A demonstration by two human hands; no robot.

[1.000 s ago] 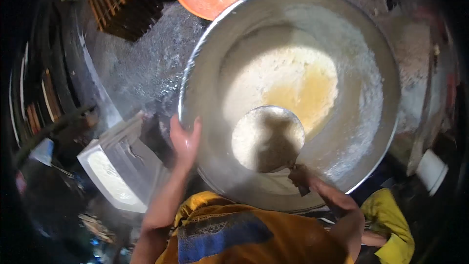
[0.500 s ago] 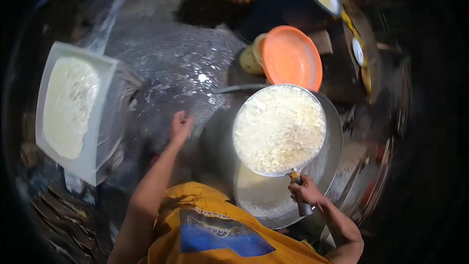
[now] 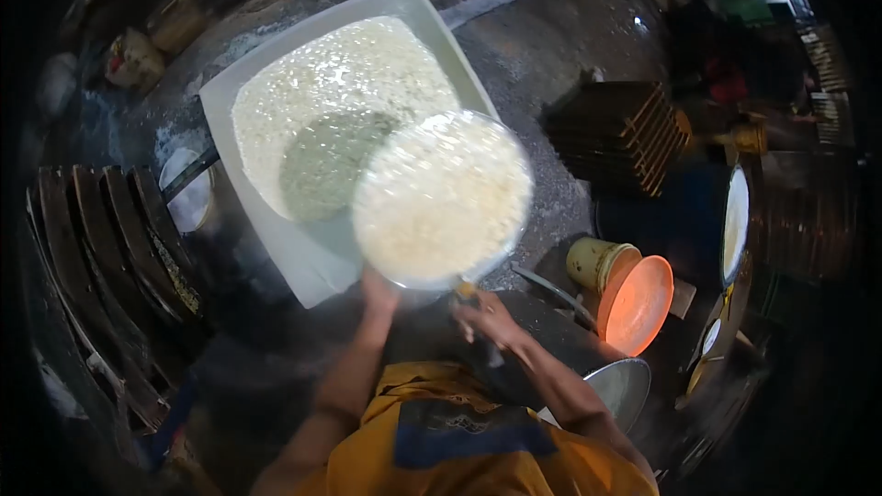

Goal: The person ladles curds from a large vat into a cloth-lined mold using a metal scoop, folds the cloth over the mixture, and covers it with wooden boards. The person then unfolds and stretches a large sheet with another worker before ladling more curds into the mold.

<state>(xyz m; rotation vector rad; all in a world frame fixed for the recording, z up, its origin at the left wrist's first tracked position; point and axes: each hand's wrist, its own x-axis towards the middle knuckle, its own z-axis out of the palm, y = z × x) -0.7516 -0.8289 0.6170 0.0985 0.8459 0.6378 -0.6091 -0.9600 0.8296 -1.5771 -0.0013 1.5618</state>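
Note:
A round metal pan (image 3: 443, 202), full of a pale lumpy mass, hangs over the near right edge of a white rectangular tub (image 3: 322, 283). My right hand (image 3: 485, 320) is closed round the pan's handle. At the pan's lower left rim is my left hand (image 3: 378, 292); its fingers are smeared and partly hidden by the pan. The tub holds a pale, wet, curd-like mass (image 3: 340, 83), and the pan's shadow falls on it. The large metal basin (image 3: 623, 390) shows only in part, at the lower right.
Right of the pan are an orange basin (image 3: 636, 305), a yellowish bucket (image 3: 593, 262) and a slatted wooden stack (image 3: 617, 133). Dark curved boards (image 3: 119, 266) stand at the left, near a small white-filled container (image 3: 188, 195). A dark drum with a pale top (image 3: 735, 225) stands farther right.
The filled pan has moved from the large metal basin to the left, over the white tub. My left hand has come from free air to the pan's rim. The view has turned left.

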